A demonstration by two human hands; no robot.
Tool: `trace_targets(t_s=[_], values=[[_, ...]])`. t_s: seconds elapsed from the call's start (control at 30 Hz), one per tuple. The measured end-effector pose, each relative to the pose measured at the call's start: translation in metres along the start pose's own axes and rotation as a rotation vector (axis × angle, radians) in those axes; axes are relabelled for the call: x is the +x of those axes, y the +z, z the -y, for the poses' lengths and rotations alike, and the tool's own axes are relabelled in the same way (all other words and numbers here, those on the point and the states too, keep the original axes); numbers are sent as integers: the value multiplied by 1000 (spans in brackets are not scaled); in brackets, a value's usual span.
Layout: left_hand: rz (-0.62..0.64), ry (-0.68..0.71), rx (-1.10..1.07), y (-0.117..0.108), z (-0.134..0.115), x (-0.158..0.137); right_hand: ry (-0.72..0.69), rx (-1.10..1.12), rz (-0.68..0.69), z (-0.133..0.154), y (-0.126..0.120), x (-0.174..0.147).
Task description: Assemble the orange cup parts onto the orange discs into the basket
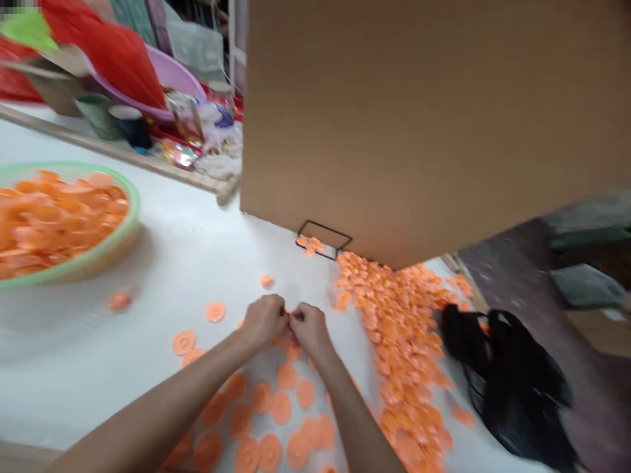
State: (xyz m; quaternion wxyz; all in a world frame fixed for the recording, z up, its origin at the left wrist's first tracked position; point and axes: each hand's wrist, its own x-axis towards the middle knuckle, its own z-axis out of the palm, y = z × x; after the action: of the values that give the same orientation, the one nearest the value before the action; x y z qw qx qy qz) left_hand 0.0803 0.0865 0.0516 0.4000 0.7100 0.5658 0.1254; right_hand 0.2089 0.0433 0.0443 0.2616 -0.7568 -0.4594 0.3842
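Observation:
My left hand (266, 319) and my right hand (308, 328) meet over the white table, fingers pinched together. Between the fingertips a bit of orange shows, apparently one of the small orange plastic pieces, mostly hidden. Flat round orange discs (281, 407) with ring marks lie scattered under and between my forearms. Just beyond my left hand sits a single orange piece (267, 281). To the right of my right hand spreads a long heap of small orange pieces (394, 328).
A green-rimmed basin (133, 217) full of orange pieces stands at the left. Behind the heap rises a large cardboard box (419, 118), with a black wire frame (325, 231) at its foot. A black bag (517, 387) lies at the right edge. Cups (132, 125) stand at the back left.

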Motion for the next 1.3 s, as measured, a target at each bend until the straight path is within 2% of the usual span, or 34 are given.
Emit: trace_targets(t_s=[0.07, 0.13, 0.2, 0.27, 0.33, 0.37, 0.4, 0.43, 0.5, 0.53, 0.6, 0.67, 0.7, 0.73, 0.8, 0.9, 1.0, 1.13, 1.3], values=[[-123, 14, -25, -18, 6, -1, 3, 24, 122, 11, -9, 10], [-327, 2, -31, -58, 24, 1, -124, 10, 22, 26, -8, 25], [-584, -42, -12, -119, 52, 0, -337, -71, -104, 42, 8, 39], [-827, -110, 17, -192, 80, -7, -505, -183, -122, 56, 30, 49], [-1008, -193, 33, -256, 102, -14, -540, -252, -84, 64, 49, 53], [-1081, -219, 37, -278, 110, -17, -524, -259, -81, 65, 55, 55], [-1117, -213, 40, -293, 114, -18, -493, -242, -89, 65, 58, 55], [-1148, -179, 55, -298, 117, -18, -448, -197, -106, 63, 58, 55], [-1118, -37, 62, -281, 114, -18, -309, -15, -133, 55, 52, 51], [-1022, 56, 45, -261, 111, -18, -222, 106, -131, 50, 46, 47], [-659, 247, 4, -209, 103, -20, -55, 325, -114, 40, 34, 36], [-259, 382, 55, -153, 97, -23, 41, 418, -103, 31, 23, 23], [-125, 417, 118, -128, 95, -23, 62, 420, -103, 28, 18, 16], [-52, 432, 182, -107, 94, -23, 68, 408, -100, 24, 15, 11], [-5, 428, 256, -76, 90, -19, 37, 374, -95, 19, 9, 2], [-14, 414, 247, -53, 82, -10, -35, 318, -142, 15, 6, -3], [-75, 383, 208, -45, 74, -2, 1, 341, -173, 13, 5, -1], [-90, 399, 192, -39, 77, 4, 41, 379, -129, 14, 12, 4], [-94, 354, 170, -30, 78, 4, 57, 245, -55, 23, 35, 14]])
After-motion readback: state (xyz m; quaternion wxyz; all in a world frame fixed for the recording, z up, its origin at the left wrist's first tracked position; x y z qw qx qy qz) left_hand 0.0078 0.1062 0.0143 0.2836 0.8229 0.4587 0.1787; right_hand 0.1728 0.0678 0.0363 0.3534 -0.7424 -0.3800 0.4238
